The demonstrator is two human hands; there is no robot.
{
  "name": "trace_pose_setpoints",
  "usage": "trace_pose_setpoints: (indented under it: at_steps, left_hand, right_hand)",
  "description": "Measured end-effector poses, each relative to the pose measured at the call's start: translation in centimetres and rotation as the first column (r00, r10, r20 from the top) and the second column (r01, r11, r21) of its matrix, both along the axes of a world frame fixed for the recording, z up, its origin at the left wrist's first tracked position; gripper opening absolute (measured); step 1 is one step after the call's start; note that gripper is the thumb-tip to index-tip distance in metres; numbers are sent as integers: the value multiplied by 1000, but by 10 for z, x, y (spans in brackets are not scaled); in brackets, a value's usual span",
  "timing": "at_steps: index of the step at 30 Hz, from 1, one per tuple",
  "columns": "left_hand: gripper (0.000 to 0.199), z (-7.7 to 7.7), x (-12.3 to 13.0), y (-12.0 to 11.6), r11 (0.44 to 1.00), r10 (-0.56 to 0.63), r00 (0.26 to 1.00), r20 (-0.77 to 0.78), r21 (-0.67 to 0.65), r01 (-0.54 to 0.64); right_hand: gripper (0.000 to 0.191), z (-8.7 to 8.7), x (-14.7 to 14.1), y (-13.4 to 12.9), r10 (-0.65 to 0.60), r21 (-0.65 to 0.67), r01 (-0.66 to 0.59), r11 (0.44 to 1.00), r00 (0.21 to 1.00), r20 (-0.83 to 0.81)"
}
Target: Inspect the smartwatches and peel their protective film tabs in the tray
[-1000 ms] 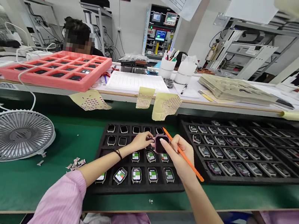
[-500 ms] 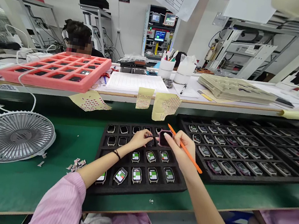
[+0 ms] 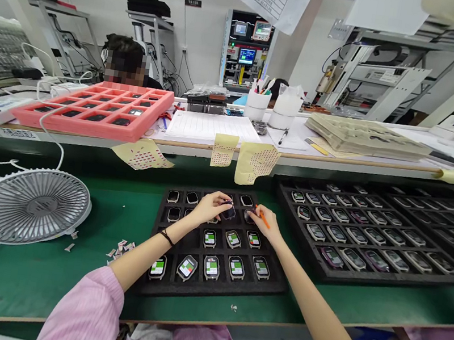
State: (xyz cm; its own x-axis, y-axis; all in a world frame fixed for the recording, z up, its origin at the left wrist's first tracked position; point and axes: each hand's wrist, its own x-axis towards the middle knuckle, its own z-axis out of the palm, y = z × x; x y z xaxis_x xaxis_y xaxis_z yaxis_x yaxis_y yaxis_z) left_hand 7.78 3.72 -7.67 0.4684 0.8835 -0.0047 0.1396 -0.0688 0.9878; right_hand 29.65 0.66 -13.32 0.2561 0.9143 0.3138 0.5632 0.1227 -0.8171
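Note:
In the head view, a black foam tray (image 3: pixel 207 293) of square smartwatch bodies lies on the green bench below my hands. My left hand (image 3: pixel 210 209) pinches a dark-screened smartwatch (image 3: pixel 229 210) over the tray's back rows. Beside it, my right hand (image 3: pixel 267 223) has its fingertips on another dark smartwatch (image 3: pixel 249 217) at a slot on the tray's right side. That same hand also keeps a slim orange pen-like stick (image 3: pixel 263 217) tucked in its fingers. In the front rows, several watches, such as one lit watch (image 3: pixel 211 267), show green and white screens. Dark screens fill the back-left slots.
A grey fan (image 3: pixel 31 207) stands at left, near small paper scraps (image 3: pixel 122 250). More black trays (image 3: pixel 348 272) of watches lie at right. Above, a shelf carries a pink foam tray (image 3: pixel 129 131), a pen cup (image 3: pixel 256 106) and beige trays (image 3: pixel 361 138). Other people sit beyond and at right.
My right hand has lowered its watch from above the tray into the right side of it, and the orange stick now points differently. My left hand still pinches its watch. The view has shifted slightly.

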Motion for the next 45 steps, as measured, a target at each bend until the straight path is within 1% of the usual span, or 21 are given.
trace_pose_setpoints:
  at_steps: [3,6,8,10,12,15,19,22,24,25,26,28,29,31,33,36,38,42,43,45]
  left_hand:
    - [25,1,1,-1,1000,-4,1000,18,-20,5]
    - [23,1,3,-3,999,0,1000,26,-45,1]
    - [21,0,4,-3,998,9,1000,27,-60,-8]
    - [20,-1,7,-4,997,25,999,31,-72,-22]
    - [20,-2,8,-5,996,46,998,41,-78,-43]
    - [18,-2,9,-8,995,63,996,59,-85,-58]
    - [16,-1,7,-12,994,50,994,95,-102,-41]
    - [19,1,6,-14,994,41,992,122,-106,-28]
    - [21,5,4,-14,995,27,991,131,-101,-13]
    - [22,7,3,-15,996,13,991,135,-88,-1]
    - [22,9,1,-15,998,-6,991,137,-65,15]
    - [23,13,-2,-17,999,-51,989,138,-6,52]
    - [24,15,-4,-18,997,-70,988,137,27,67]
    - [27,19,-6,-21,994,-86,988,127,79,77]
    - [28,21,-7,-24,993,-81,988,128,100,68]
    - [27,22,-7,-27,995,-83,984,156,72,72]
    - [33,23,-9,-30,992,-119,977,175,63,110]
    - [45,27,-18,-36,968,-249,944,218,79,238]
    - [44,27,-20,-37,966,-258,942,215,86,245]
    - [41,26,-22,-37,972,-229,957,177,104,213]
  right_hand:
    - [43,6,-1,-5,26,34,-26,999,999,-20]
    - [41,23,-13,-17,57,104,-50,993,996,-66]
    - [40,35,-26,-27,141,173,-122,977,985,-100]
    - [40,45,-42,-37,239,227,-223,948,970,-46]
    - [39,51,-55,-45,269,228,-275,934,961,58]
    - [34,53,-68,-49,235,199,-266,943,958,166]
    - [32,49,-73,-47,203,197,-241,950,960,194]
    - [32,49,-70,-44,206,198,-231,953,969,137]
    - [37,51,-68,-44,234,194,-229,954,972,0]
    - [41,54,-66,-45,263,185,-240,953,958,-111]
    - [44,57,-64,-45,295,171,-259,951,924,-243]
    - [48,63,-61,-48,329,139,-301,944,804,-495]
    - [49,66,-59,-49,321,120,-312,942,741,-589]
    - [51,69,-57,-50,282,88,-315,945,650,-706]
    - [52,69,-56,-50,260,80,-317,945,581,-771]
    - [52,65,-56,-48,263,105,-321,941,501,-825]
    - [51,62,-56,-46,256,110,-312,944,477,-841]
    - [51,60,-52,-42,236,106,-299,948,441,-866]
    - [51,60,-51,-41,236,105,-307,946,431,-871]
    - [51,60,-49,-41,241,105,-325,940,415,-877]
